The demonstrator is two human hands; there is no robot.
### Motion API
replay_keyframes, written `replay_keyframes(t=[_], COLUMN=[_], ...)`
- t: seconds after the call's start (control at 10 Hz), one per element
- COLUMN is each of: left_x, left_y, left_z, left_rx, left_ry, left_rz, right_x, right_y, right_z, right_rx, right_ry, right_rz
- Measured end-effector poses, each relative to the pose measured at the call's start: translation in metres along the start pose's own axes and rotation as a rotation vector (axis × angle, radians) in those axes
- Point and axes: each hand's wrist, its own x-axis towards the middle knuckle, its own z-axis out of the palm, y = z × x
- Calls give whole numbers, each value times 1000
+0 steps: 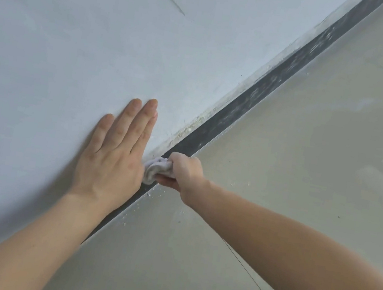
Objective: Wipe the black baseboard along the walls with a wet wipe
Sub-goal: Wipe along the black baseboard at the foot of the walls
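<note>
**Inspector A:** Head view. Where is the narrow black baseboard strip (249,99)?

**Inspector B:** It runs diagonally from near left to far right, between the pale grey-white painted wall (78,28) on the left and the glossy beige tiled floor (296,148) on the right. The far stretch carries pale dusty smears.

**Inspector A:** The hands?

**Inspector B:** The left hand (114,155) lies flat on the wall, fingers straight and held together, holding nothing. The right hand (185,172) grips a crumpled white wet wipe (156,168), fingers curled round it.

**Inspector A:** Position of the wipe?

**Inspector B:** Bunched against the baseboard, just beside the left hand's edge.

**Inspector A:** Other findings?

**Inspector B:** Small white crumbs of debris (153,195) lie on the floor beside the baseboard, near the right wrist. A thin dark scratch (173,2) marks the wall, far up.
</note>
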Motion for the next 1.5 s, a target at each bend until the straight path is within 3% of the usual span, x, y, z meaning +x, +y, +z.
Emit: replay_keyframes(t=[0.3,0.4,0.5,0.6,0.7,0.9,1.1,1.2,1.3,1.4,1.5], left_x=[1,1,1,2,1,1,1,2,2,3,3], left_y=[0,2,3,2,1,5,5,6,6,5,3], left_z=[6,7,8,7,6,7,7,6,5,4,1], left_rx=[62,66,86,85,63,34,35,50,39,53,29], left_ry=[12,10,18,12,8,-10,-10,-14,-17,-12,-23], left_rz=[-8,-12,2,3,5,-14,-24,-25,-20,-14,-11], right_x=[8,8,8,9,22,42,36,17,0,-8,1], right_y=[-63,-40,4,26,18,-49,-78,-60,-23,6,3], right_z=[-63,-60,-36,-12,-13,-63,-88,-64,-31,-11,-13], right_rx=[239,75,-154,-107,-58,16,209,8,-76,-255,-69], right_ry=[350,341,119,-95,-52,222,440,413,139,-105,-134], right_rz=[-269,-150,46,169,71,-132,-206,-125,80,147,164])
